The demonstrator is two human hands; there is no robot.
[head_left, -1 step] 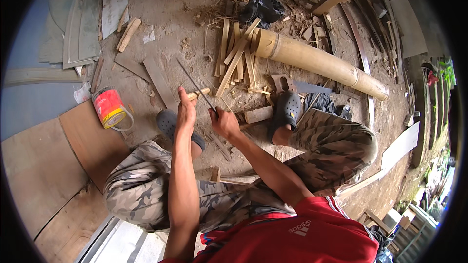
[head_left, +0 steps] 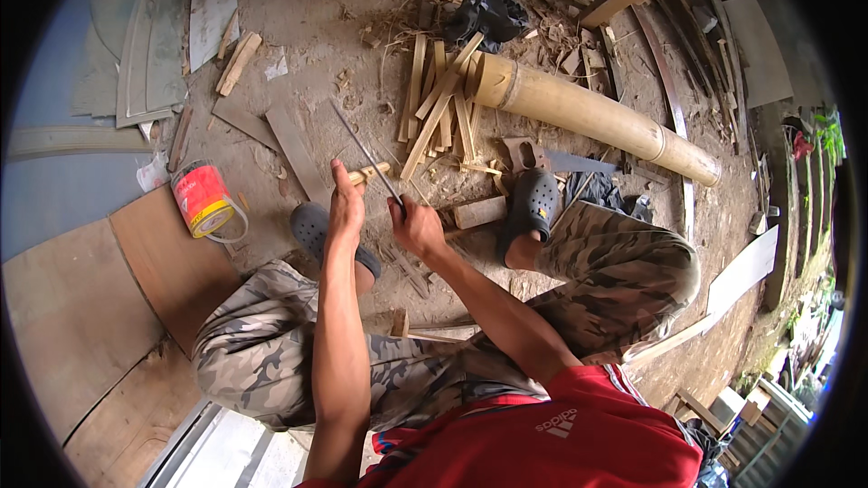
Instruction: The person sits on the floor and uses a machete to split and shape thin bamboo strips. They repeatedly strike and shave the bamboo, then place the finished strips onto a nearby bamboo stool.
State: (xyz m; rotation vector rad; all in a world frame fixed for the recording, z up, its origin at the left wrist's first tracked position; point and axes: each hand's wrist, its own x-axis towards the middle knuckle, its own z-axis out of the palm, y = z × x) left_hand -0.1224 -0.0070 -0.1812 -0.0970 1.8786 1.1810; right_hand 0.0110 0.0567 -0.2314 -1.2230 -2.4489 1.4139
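My left hand (head_left: 345, 208) is closed around a short pale bamboo strip (head_left: 360, 175), whose far end sticks out to the right. Dark handle in its fist, my right hand (head_left: 419, 229) grips a long, narrow-bladed knife (head_left: 356, 137). The blade slants up and left and crosses the bamboo strip, seemingly touching it; the exact contact is too small to make out. Just beyond my hands lies a pile of split bamboo strips (head_left: 443, 101), some crossed over others. A thick bamboo pole (head_left: 588, 111) lies to their right, its cut end against the pile.
A handsaw (head_left: 579, 163) lies beyond my right shoe (head_left: 533, 201), near a wood block (head_left: 479, 212). On the left stand a red and yellow can (head_left: 204, 199) and leaning boards (head_left: 167, 262). Black plastic (head_left: 488, 14) and wood scraps litter the far floor.
The knife's blade has shifted very slightly to the right and turned, so its face looks brighter. My hands and the bamboo strip stay nearly where they were.
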